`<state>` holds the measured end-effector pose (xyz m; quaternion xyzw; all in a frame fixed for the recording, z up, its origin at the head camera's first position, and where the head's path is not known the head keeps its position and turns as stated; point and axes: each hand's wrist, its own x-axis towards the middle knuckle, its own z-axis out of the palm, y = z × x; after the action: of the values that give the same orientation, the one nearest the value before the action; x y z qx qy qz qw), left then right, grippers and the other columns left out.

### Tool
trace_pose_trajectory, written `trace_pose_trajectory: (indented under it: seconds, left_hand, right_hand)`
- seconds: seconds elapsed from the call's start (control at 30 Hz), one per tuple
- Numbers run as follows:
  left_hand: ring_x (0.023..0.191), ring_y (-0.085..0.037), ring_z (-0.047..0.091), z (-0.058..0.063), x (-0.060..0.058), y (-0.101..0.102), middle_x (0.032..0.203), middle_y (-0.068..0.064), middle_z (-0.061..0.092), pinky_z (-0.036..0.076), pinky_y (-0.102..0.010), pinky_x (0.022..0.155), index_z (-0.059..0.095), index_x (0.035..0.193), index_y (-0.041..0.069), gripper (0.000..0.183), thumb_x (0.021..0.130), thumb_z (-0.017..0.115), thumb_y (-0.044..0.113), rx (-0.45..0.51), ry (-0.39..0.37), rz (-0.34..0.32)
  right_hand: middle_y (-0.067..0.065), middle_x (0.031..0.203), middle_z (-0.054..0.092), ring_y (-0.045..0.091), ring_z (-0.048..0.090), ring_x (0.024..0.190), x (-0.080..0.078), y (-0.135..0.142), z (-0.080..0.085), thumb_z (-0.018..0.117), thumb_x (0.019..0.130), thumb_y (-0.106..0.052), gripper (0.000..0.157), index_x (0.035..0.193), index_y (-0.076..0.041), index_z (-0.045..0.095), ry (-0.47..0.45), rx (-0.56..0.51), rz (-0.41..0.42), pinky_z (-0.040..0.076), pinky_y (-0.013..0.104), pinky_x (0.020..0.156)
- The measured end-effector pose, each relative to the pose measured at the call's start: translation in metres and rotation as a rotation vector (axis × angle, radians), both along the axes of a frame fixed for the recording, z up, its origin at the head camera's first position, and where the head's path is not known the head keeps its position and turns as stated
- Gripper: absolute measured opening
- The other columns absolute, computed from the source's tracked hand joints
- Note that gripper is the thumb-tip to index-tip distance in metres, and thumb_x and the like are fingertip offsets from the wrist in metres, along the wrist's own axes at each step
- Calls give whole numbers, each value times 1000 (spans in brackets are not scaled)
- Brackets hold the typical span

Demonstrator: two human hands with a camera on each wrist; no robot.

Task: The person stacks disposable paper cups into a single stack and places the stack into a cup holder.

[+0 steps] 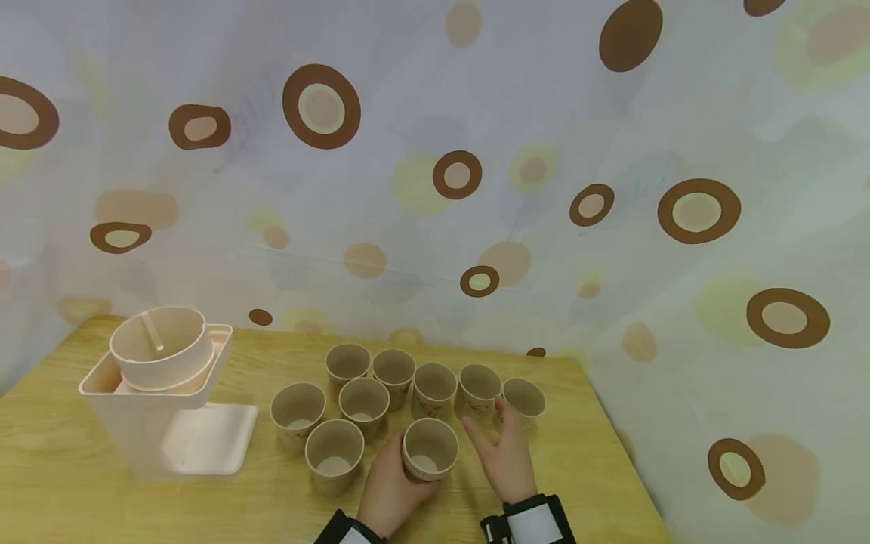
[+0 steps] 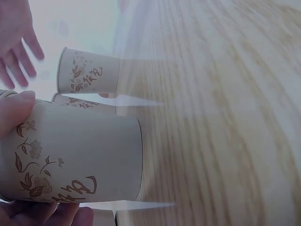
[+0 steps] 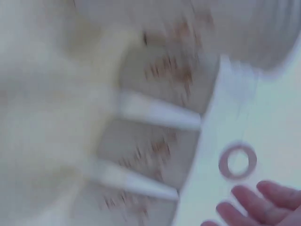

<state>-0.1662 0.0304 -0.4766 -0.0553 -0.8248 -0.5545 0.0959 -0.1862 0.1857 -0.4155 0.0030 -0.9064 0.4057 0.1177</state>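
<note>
Centrally, left hand grips floral paper cup stack

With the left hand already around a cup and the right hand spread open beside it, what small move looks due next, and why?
Probably the right hand reaches forward to the far-right cup. Its fingers are straight and hold nothing, and they lie just short of that cup, while the left hand already has its grip on the near cup, which looks like a nested stack. The right wrist view is too blurred to confirm contact.
</note>
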Motion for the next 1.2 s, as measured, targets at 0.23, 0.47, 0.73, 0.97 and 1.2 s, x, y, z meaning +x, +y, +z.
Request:
trace_pose_trajectory:
  seconds: [0.23,0.47,0.73,0.97,1.2]
  left_hand:
    - [103,-33,59,-8,4,1,110,-19,64,48,-54,90,52,117,-2,70,57,84,15,0,6,8]
    - [104,-34,59,-8,4,3,111,-20,64,48,-54,90,51,118,-4,71,58,84,16,-4,-11,-6]
    - [105,-36,59,-4,3,2,112,-21,63,48,-55,90,51,119,-4,73,58,84,16,2,-22,0]
    - [105,-36,59,-4,3,2,113,-22,63,49,-55,90,50,120,-5,74,58,84,18,-5,-34,-3]
    - [106,-37,58,-1,1,0,114,-22,63,48,-56,91,50,121,-4,74,59,84,19,-5,-42,3]
  right_hand:
    - [44,136,31,58,29,125,-31,47,3,68,80,-22,81,138,19,27,-24,128,-104,35,70,97]
    - [48,136,27,61,28,123,-48,75,-16,72,74,-26,99,140,21,17,-169,203,-134,36,70,96]
    - [48,132,30,61,30,119,-57,75,-27,73,72,-23,97,137,23,18,-170,224,-158,38,68,94]
    - [48,121,37,60,36,111,-62,75,-32,73,72,-19,86,131,25,29,-111,197,-215,43,67,88]
    - [48,122,37,58,43,108,-58,74,-23,71,75,-16,86,132,23,19,-114,-5,-206,45,66,87]
